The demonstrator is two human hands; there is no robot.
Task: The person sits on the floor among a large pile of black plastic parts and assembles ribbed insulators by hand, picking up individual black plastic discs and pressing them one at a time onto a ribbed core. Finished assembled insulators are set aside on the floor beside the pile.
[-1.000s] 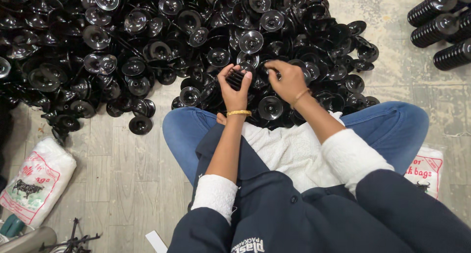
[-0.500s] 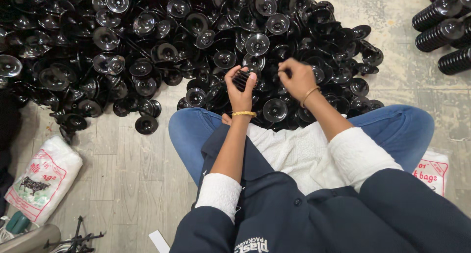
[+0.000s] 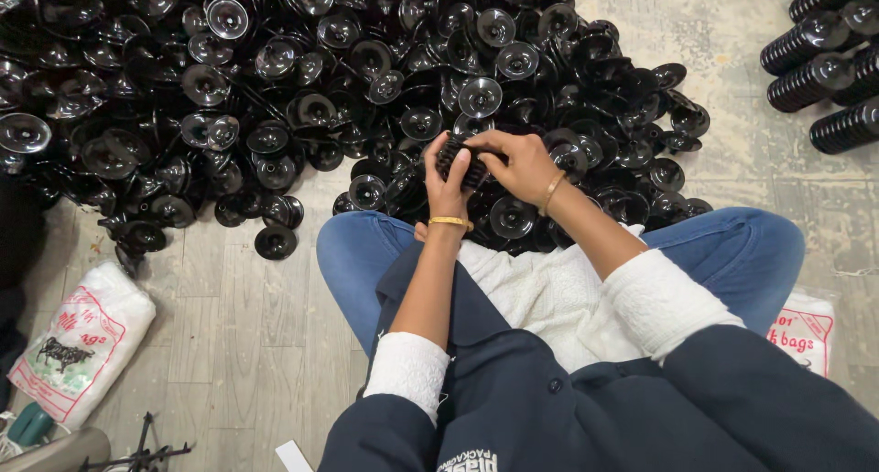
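Both hands (image 3: 485,165) apparently clasp stacked black discs (image 3: 462,163).

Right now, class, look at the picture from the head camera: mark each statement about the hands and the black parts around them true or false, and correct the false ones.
1. Both hands grip one small stack of black discs. True: left hand and right hand close on it.
2. The pile of black parts lies on a table. False: it lies on the floor.
3. Finished stacks lie at the upper right. True.
4. The printed white bag sits on the person's lap. False: it lies on the floor, lower left.
5. The left wrist is bare. False: it wears a gold bangle.
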